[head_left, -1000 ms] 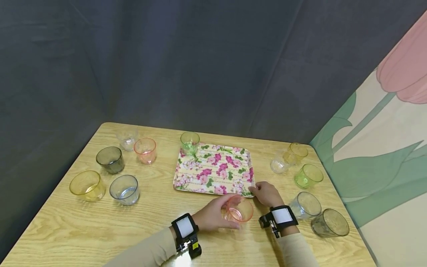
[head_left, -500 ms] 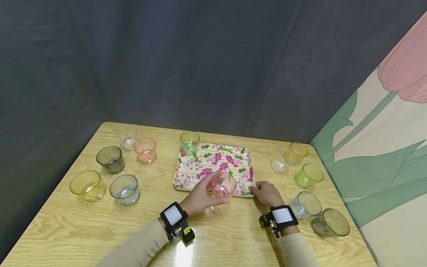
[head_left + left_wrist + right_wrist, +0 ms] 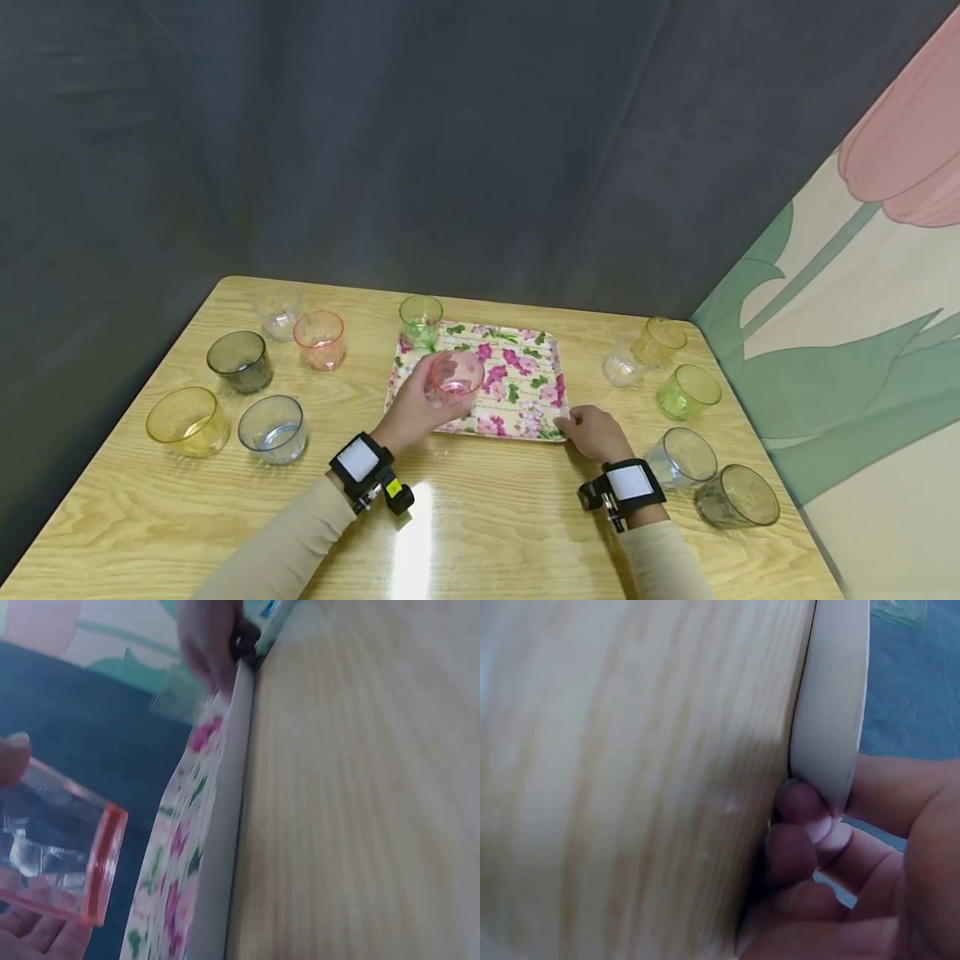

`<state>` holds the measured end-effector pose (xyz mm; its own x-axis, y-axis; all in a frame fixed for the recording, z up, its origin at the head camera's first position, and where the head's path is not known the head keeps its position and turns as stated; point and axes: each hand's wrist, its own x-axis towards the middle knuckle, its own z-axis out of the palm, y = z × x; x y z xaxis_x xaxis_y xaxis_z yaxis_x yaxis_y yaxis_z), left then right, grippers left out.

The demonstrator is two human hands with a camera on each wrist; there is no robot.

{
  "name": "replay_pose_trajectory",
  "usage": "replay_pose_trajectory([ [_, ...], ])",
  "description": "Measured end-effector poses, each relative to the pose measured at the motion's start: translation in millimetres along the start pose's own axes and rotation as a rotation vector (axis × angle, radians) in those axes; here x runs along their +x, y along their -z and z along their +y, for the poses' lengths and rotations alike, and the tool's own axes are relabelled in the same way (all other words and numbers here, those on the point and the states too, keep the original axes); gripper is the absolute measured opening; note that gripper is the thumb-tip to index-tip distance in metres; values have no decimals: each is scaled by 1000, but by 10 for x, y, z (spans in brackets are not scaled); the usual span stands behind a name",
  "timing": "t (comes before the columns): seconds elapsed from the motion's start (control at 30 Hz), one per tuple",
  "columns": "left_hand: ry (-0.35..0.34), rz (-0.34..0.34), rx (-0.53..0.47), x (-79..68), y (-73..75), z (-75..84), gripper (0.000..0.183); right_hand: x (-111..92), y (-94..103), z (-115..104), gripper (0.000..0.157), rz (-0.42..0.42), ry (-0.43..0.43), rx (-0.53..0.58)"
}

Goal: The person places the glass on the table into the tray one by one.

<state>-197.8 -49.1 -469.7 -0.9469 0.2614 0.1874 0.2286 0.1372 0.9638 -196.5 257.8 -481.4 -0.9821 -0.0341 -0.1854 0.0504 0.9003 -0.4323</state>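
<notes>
A pink-rimmed clear glass (image 3: pixel 467 385) is gripped upright in my left hand (image 3: pixel 411 410), over the left front part of a flowered tray (image 3: pixel 517 385). In the left wrist view, fingers and thumb hold the glass (image 3: pixel 56 847) from opposite sides, above the tray surface. My right hand (image 3: pixel 597 435) pinches the tray's front right corner. Its thumb and curled fingers lie on either side of the pale tray rim (image 3: pixel 829 705) in the right wrist view. A green glass (image 3: pixel 422 323) stands at the tray's back left corner.
To the left stand yellow (image 3: pixel 189 423), blue-grey (image 3: pixel 273 432), dark grey (image 3: pixel 242 363), pink (image 3: pixel 320 342) and clear (image 3: pixel 280 320) glasses. On the right are yellow (image 3: pixel 663 340), clear (image 3: pixel 622 367), green (image 3: pixel 687 393), blue-grey (image 3: pixel 684 458) and dark grey (image 3: pixel 738 498) glasses. A dark curtain (image 3: pixel 420 167) hangs behind.
My left hand has carried the pink glass leftward and away from me, from in front of the tray to over it. The right hand keeps its hold on the tray corner.
</notes>
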Motion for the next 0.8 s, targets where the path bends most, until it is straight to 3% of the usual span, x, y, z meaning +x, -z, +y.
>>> replay_pose_trajectory([
  [0.3, 67, 134, 86, 98, 271, -166, 80, -17, 3, -11, 42, -10, 4, 6],
  [0.57, 90, 217, 117, 127, 368, -228, 79, -37, 18, -26, 43, 0, 17, 13],
  [0.8, 96, 241, 97, 129, 414, -254, 78, -45, 23, -33, 42, -4, 13, 9],
])
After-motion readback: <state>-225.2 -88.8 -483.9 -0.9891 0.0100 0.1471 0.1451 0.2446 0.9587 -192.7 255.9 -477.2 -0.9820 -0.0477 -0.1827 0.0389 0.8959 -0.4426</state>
